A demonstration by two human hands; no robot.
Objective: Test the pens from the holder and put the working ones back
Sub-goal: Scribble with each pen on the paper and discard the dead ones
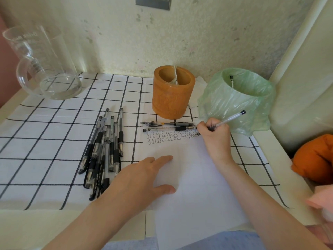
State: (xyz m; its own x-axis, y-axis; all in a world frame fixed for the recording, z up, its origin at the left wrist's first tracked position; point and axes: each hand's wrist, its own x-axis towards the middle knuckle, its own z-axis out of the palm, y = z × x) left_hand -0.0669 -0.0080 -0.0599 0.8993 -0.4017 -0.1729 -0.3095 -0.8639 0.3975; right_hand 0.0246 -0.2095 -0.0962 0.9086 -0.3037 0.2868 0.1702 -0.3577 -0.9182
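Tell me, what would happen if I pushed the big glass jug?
The glass jug would probably feel heavy and stiff, since its base looks thick. It might drag the checked cloth it stands on. It is tall, so a high push could tip it, and glass breaks.

The green bin hides most of its pen.
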